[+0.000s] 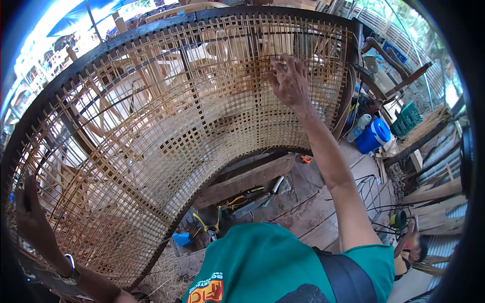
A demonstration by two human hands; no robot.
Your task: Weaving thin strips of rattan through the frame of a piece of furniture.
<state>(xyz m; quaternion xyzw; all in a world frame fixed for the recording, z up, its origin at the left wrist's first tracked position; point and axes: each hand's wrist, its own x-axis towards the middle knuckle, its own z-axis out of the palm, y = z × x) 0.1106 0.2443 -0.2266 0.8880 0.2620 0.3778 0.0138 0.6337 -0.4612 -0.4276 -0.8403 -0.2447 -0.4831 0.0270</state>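
- Woven cane panel (194,132) in a curved dark wooden frame (151,29), standing in front of the person; it spans most of the view;
- right hand (290,87) at the panel's upper right, partly open, fingers apart and bent; nothing seen in its hold;
- left hand (31,214) by the frame's left end, dark; I cannot tell its grip;
- yellow-handled pliers (214,220) on the floor; blue jug (373,135) to the right.

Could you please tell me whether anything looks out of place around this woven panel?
Yes, mildly: a yellow-handled tool lies loose on the floor near the woven panel, and straw-coloured scraps are strewn nearby, which looks untidy. No clear damage shows.
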